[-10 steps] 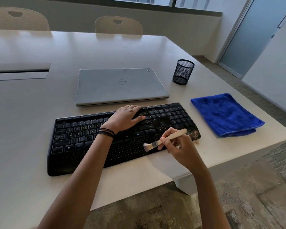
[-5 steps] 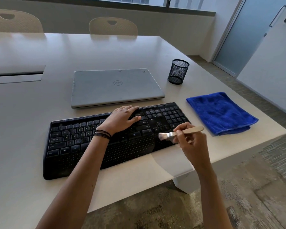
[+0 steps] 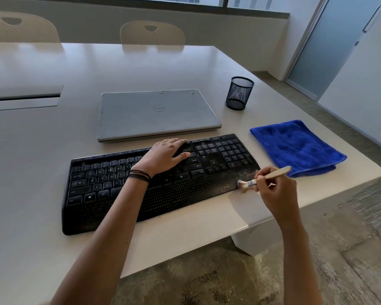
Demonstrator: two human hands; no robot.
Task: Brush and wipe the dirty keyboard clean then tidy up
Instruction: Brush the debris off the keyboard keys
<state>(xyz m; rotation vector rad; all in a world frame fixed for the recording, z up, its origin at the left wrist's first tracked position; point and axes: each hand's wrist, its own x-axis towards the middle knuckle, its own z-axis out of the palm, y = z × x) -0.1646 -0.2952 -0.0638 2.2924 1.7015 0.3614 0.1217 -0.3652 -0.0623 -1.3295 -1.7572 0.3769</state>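
Note:
A black keyboard (image 3: 110, 183) lies on the white table (image 3: 53, 133) near its front edge, with pale dust gathered on its right front corner. My left hand (image 3: 165, 156) rests flat on the keys right of the middle, fingers straight. My right hand (image 3: 275, 194) grips a small wooden-handled brush (image 3: 273, 173); the bristles touch the keyboard's right front corner. A folded blue cloth (image 3: 295, 147) lies on the table just right of the keyboard.
A shut grey laptop (image 3: 156, 113) lies behind the keyboard. A black mesh pen cup (image 3: 239, 93) stands right of the laptop. Two chairs (image 3: 152, 33) stand at the far side. The table's cut corner and bare floor are under my right hand.
The brush has swept from the wrist rest's middle toward the keyboard's right front corner, pushing dust there. My left hand has stayed on the keys.

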